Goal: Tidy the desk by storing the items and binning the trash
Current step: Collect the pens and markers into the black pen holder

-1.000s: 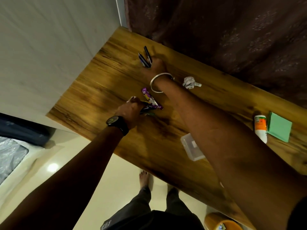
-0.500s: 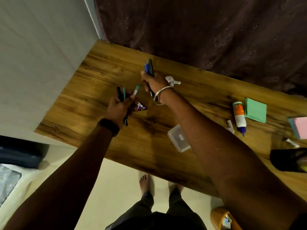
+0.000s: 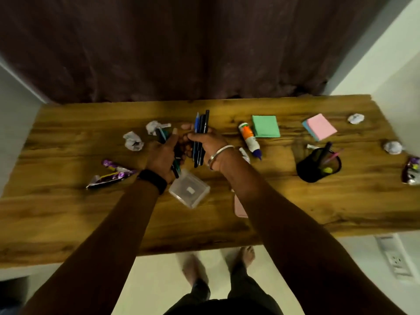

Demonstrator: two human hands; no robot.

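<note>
My right hand [image 3: 205, 143] grips a bundle of blue and black pens [image 3: 201, 123] over the middle of the wooden desk [image 3: 68, 205]. My left hand [image 3: 162, 155] is right beside it, closed on a few dark and teal pens [image 3: 162, 134]. The two hands touch at the fingertips. A black mesh pen holder [image 3: 318, 165] with a few pens in it stands to the right. Crumpled paper balls [image 3: 133, 140] lie left of my hands, and purple wrappers [image 3: 111, 175] lie at the front left.
A clear plastic box [image 3: 189, 192] sits just below my hands. A glue bottle [image 3: 250, 139], green sticky notes [image 3: 265, 126] and pink sticky notes [image 3: 319, 126] lie to the right. More paper balls [image 3: 355, 118] and a wrapper [image 3: 412, 170] are at the far right. A dark curtain hangs behind.
The view has swung right, so the whole desk shows. Both hands lifted pens off the desk and came together at its middle; the purple wrappers now lie left of them.
</note>
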